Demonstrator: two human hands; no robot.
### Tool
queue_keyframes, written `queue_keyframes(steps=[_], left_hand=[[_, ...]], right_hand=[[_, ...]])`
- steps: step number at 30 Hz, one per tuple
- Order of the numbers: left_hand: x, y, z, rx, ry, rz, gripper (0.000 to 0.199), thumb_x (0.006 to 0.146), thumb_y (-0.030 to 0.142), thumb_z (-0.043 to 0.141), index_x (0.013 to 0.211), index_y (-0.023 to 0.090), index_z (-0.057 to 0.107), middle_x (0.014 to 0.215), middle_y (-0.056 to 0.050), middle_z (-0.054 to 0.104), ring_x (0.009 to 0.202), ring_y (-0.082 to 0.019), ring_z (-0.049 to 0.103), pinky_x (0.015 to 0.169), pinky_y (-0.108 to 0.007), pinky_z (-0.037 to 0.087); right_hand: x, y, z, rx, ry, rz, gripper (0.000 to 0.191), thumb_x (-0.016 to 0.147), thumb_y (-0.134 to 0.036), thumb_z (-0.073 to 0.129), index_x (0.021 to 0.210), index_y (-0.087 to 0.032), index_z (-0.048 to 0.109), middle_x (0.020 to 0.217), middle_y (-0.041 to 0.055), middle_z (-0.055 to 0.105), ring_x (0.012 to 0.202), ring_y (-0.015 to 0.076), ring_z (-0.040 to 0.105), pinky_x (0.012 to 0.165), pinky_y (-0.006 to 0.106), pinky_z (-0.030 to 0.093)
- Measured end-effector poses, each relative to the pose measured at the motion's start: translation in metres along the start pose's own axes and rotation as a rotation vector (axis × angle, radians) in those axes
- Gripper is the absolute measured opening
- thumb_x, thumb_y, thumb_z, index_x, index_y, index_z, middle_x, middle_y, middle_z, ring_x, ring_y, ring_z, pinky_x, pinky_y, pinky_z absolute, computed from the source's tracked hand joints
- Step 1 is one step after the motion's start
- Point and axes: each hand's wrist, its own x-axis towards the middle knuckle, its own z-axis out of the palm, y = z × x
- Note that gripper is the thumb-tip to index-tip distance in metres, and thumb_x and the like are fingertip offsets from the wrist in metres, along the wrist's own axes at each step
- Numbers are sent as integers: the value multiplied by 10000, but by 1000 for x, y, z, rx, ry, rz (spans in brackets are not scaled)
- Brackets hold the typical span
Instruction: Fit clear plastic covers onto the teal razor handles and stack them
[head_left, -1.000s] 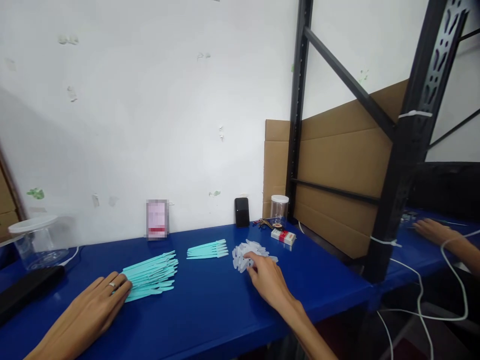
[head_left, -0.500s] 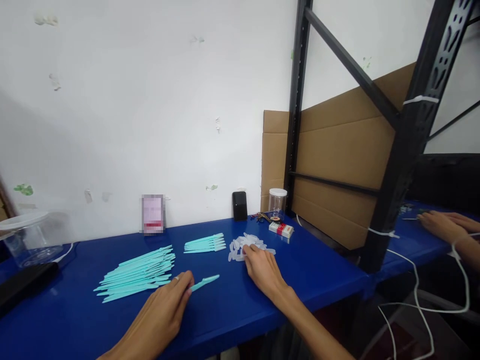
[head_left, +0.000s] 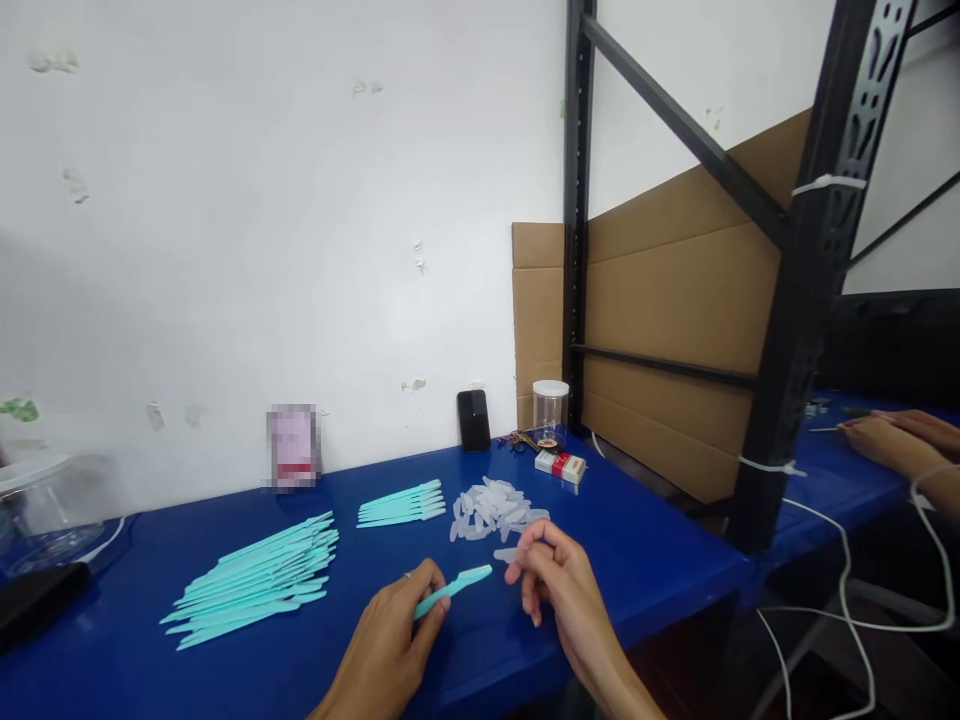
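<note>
My left hand (head_left: 409, 615) is closed on a teal eyebrow razor (head_left: 466, 580), its blade end pointing right. Just right of that tip, my right hand (head_left: 551, 575) pinches a translucent white blade cap (head_left: 505, 555); cap and razor are apart. Behind my right hand lies a heap of similar caps (head_left: 491, 508). To the left of my left hand is a large pile of teal razors (head_left: 255, 580), lying roughly parallel. Between pile and heap, a smaller row of razors (head_left: 401, 503) has whitish right ends.
A phone (head_left: 474, 420) leans on the wall near a clear jar (head_left: 550, 412) and a red-and-white box (head_left: 560, 466). A clear tub (head_left: 52, 515) and a black object (head_left: 37, 600) sit left. A shelf post (head_left: 795, 300) stands right; another person's hands (head_left: 892, 440) show beyond.
My right hand has drawn back from the heap toward me with a cap in its fingers. My left hand has brought the razor to the right, nearer to it. The view has shifted slightly.
</note>
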Motion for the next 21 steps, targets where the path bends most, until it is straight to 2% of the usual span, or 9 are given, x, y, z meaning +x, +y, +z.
queue_keyframes(steps=[4,9,21], left_hand=[[-2,0,-1,3,-12,17,251,998,402,350,846,250,481,745,12,600,690,-174,555,632,-254,374],[-3,2,-1,22,-22,40,234,1004,369,338,870,249,487,743,18,599,681,-170,552,632,-258,362],[-3,3,-1,27,-19,40,168,991,322,389,881,247,492,769,22,618,709,-178,562,624,-269,334]], right_hand=[[2,5,-2,-7,1,-5,144,772,-294,639,831,-173,589,633,20,700,417,100,519,355,163,347],[2,0,-1,-45,-54,49,196,761,-337,669,816,-159,608,658,45,721,455,114,558,371,171,366],[-2,1,0,-204,-183,53,127,816,-288,608,853,-167,613,674,14,715,495,111,571,436,192,377]])
